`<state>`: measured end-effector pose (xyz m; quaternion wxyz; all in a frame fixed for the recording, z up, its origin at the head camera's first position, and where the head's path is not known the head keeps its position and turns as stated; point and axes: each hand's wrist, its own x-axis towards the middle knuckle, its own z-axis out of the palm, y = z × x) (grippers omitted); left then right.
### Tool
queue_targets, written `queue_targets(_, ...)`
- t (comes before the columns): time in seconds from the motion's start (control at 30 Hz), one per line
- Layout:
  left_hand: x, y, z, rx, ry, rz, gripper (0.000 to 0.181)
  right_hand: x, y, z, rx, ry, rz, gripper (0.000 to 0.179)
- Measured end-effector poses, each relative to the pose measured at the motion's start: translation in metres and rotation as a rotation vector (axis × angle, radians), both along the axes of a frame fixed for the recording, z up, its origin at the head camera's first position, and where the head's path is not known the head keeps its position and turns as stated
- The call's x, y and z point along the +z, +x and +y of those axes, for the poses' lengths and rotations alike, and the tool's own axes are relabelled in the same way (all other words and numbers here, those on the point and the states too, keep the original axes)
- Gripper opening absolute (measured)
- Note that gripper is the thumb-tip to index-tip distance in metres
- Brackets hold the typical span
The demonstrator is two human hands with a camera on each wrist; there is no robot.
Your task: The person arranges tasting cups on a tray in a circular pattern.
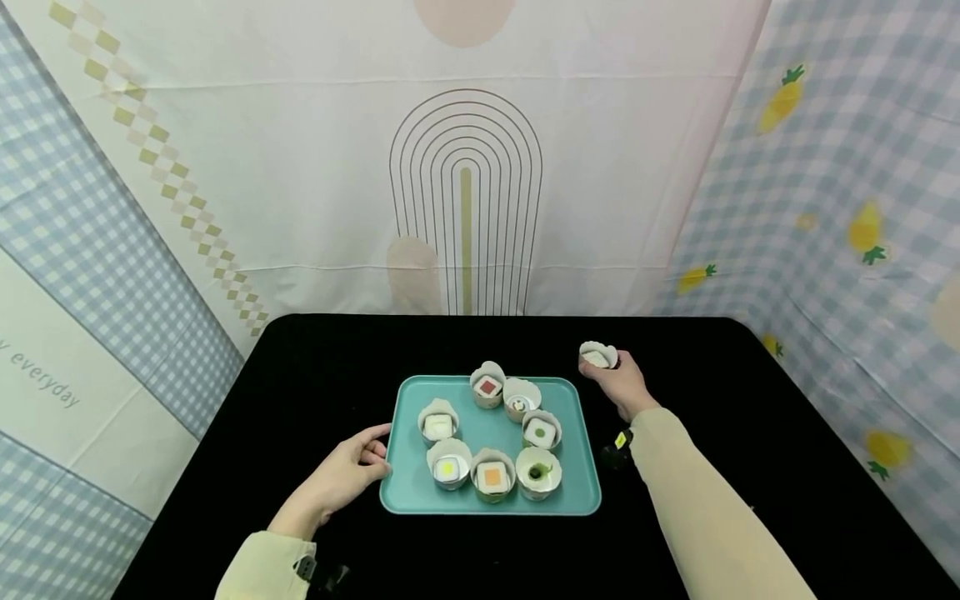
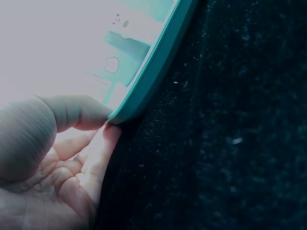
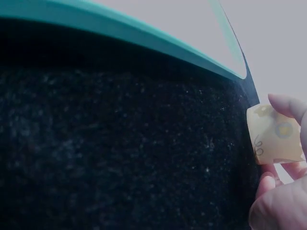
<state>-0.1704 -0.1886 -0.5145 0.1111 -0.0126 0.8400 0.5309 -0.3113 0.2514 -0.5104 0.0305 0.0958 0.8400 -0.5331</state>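
Note:
My left hand (image 1: 347, 473) pinches the left rim of a teal tray (image 1: 487, 506); in the left wrist view, the thumb lies above the rim (image 2: 148, 76) and a finger below it. Off the tray's upper right corner, my right hand (image 1: 624, 385) holds a paper baking cup (image 1: 598, 356) with something white inside. That cup's printed side (image 3: 268, 139) shows between thumb and fingers in the right wrist view. Several similar cups stand in a ring on the tray, among them one with a red-topped square (image 1: 488, 387) and one with an orange-topped square (image 1: 492, 478).
A black cloth (image 1: 322, 367) covers the table under the tray. Behind it hangs a pale curtain (image 1: 315, 167), with blue checked cloth (image 1: 862, 275) at the right. Wrist cameras sit at the left cuff (image 1: 306, 568) and right cuff (image 1: 621, 443).

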Motion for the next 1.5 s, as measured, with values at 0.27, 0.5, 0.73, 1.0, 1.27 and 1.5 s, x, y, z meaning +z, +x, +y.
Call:
queue_targets(0.27, 0.0, 0.003, -0.001, -0.012, 0.009, 0.006, 0.062, 0.0, 0.005, 0.001, 0.015, -0.02, 0.005, 0.073)
queue_targets(0.5, 0.001, 0.003, -0.001, -0.008, -0.001, 0.012, 0.062, 0.002, 0.004, 0.001, 0.029, -0.034, 0.044, 0.053)
queue_targets(0.73, 0.001, 0.002, -0.002, -0.014, 0.004, 0.011, 0.062, 0.002, 0.004, 0.001, 0.032, -0.042, 0.021, 0.068)
queue_targets(1.0, 0.001, 0.002, -0.002, -0.012, 0.003, 0.01, 0.061, -0.001, 0.003, 0.001, 0.043, -0.022, 0.001, 0.076)
queue_targets(1.27, -0.001, 0.003, -0.002, -0.011, -0.001, 0.02, 0.062, -0.001, 0.005, -0.002, 0.05, 0.002, 0.01, 0.07)
queue_targets(1.5, 0.0, 0.003, -0.003, -0.017, -0.002, 0.025, 0.062, 0.015, 0.007, 0.005, 0.018, -0.039, -0.049, 0.08)
